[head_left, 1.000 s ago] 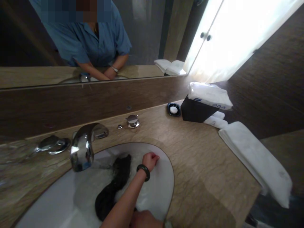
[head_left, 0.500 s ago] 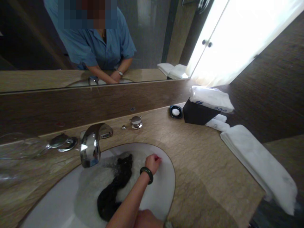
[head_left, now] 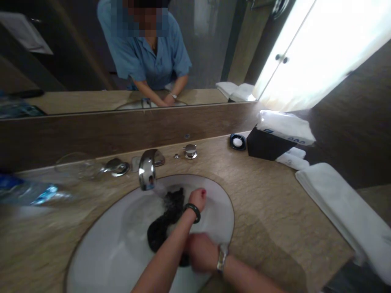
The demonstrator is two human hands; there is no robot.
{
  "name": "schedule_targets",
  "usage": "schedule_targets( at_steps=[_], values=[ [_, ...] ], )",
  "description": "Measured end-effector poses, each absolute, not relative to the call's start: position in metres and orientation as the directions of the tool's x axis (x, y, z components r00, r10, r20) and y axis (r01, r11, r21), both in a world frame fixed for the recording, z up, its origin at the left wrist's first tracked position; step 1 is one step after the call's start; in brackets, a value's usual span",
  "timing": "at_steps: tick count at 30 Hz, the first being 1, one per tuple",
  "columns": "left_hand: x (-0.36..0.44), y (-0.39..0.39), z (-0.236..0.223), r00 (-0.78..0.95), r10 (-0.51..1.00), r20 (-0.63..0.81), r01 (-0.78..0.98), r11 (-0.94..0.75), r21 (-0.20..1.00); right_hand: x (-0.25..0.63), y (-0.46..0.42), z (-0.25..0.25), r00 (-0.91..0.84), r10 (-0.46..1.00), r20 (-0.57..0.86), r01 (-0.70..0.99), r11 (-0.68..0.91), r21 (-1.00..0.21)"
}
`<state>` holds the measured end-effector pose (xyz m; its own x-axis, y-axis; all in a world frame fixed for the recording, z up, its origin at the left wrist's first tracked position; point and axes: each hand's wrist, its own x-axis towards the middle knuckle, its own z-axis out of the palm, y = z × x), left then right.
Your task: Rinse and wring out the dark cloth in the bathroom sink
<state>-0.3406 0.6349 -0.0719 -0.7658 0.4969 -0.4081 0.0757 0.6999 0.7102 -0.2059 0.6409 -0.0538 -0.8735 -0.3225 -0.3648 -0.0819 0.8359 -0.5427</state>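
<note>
A dark wet cloth [head_left: 166, 221] lies in the white sink basin [head_left: 106, 244] under the chrome spout [head_left: 147, 170]. My left hand [head_left: 199, 198], with a dark bangle on the wrist, is curled into a fist right beside the cloth's far end; the frames do not show whether it pinches the fabric. The left forearm crosses over the cloth. My right hand [head_left: 200, 254], with a watch on the wrist, reaches in from the lower right and closes on the cloth's near end.
Two chrome tap handles [head_left: 116, 167] [head_left: 191, 151] flank the spout. A soap dish [head_left: 237, 142], a black tissue box [head_left: 262, 145] and folded white towels [head_left: 345, 211] sit on the right of the counter. A glass [head_left: 76, 166] and a plastic bottle [head_left: 30, 193] stand at left. The mirror [head_left: 76, 53] spans the back.
My right hand has come up from the bottom edge into full view, onto the cloth's near end. The left fist stays by the far end. The view has swung left.
</note>
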Motion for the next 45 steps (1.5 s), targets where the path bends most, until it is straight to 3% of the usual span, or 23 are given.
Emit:
schedule_targets(
  at_steps=[2,5,7,9,11,15,18,20,22,25,27,32,38,42,45],
  values=[
    [-0.351,0.588,-0.054,-0.817,0.448,-0.364,0.027,0.660,0.751,-0.233,0.667,-0.049,-0.929,-0.177,-0.325,-0.020,0.901,-0.433],
    [-0.352,0.504,-0.031,-0.889,0.294,-0.350,-0.107,0.611,0.784,-0.268,0.667,-0.069,-0.960,-0.033,-0.278,0.079,0.921,-0.382],
    [-0.343,0.455,-0.021,-0.912,0.178,-0.370,-0.212,0.569,0.795,-0.277,0.642,-0.089,-0.933,-0.142,-0.330,0.005,0.914,-0.407],
    [-0.331,0.421,-0.017,-0.915,0.090,-0.393,-0.298,0.504,0.811,-0.281,0.615,-0.104,-0.848,-0.372,-0.377,-0.184,0.874,-0.450],
    [-0.319,0.400,-0.015,-0.909,0.037,-0.415,-0.361,0.427,0.829,-0.289,0.605,-0.109,-0.783,-0.482,-0.392,-0.305,0.848,-0.434],
    [-0.304,0.376,-0.004,-0.899,-0.029,-0.438,-0.427,0.284,0.859,-0.310,0.650,-0.084,-0.833,-0.325,-0.448,-0.216,0.936,-0.277],
    [-0.296,0.353,0.010,-0.885,-0.113,-0.451,-0.463,0.128,0.877,-0.288,0.694,-0.052,-0.790,-0.291,-0.540,-0.190,0.953,-0.237],
    [-0.290,0.335,0.017,-0.862,-0.171,-0.477,-0.490,0.040,0.871,-0.251,0.699,-0.039,-0.694,-0.355,-0.626,-0.212,0.932,-0.294],
    [-0.285,0.319,0.020,-0.843,-0.211,-0.495,-0.504,-0.012,0.864,-0.213,0.674,-0.039,-0.575,-0.460,-0.676,-0.206,0.881,-0.425],
    [-0.280,0.306,0.015,-0.839,-0.222,-0.496,-0.497,-0.056,0.866,-0.188,0.590,-0.058,-0.475,-0.642,-0.602,-0.157,0.735,-0.660],
    [-0.282,0.306,0.010,-0.840,-0.224,-0.494,-0.496,-0.051,0.867,-0.202,0.523,-0.073,-0.519,-0.683,-0.515,-0.147,0.664,-0.733],
    [-0.297,0.320,0.005,-0.861,-0.178,-0.476,-0.481,-0.019,0.877,-0.291,0.446,-0.088,-0.813,-0.445,-0.375,-0.111,0.751,-0.651],
    [-0.306,0.328,-0.001,-0.847,-0.145,-0.511,-0.508,-0.058,0.859,-0.324,0.574,-0.081,-0.888,-0.267,-0.373,0.073,0.721,-0.689],
    [-0.308,0.353,-0.024,-0.732,-0.116,-0.671,-0.643,-0.207,0.737,-0.310,0.647,-0.079,-0.924,0.084,-0.373,0.314,0.724,-0.615],
    [-0.310,0.386,-0.044,-0.609,-0.095,-0.788,-0.747,-0.265,0.610,-0.302,0.633,-0.086,-0.905,0.153,-0.397,0.388,0.679,-0.624]
  ],
)
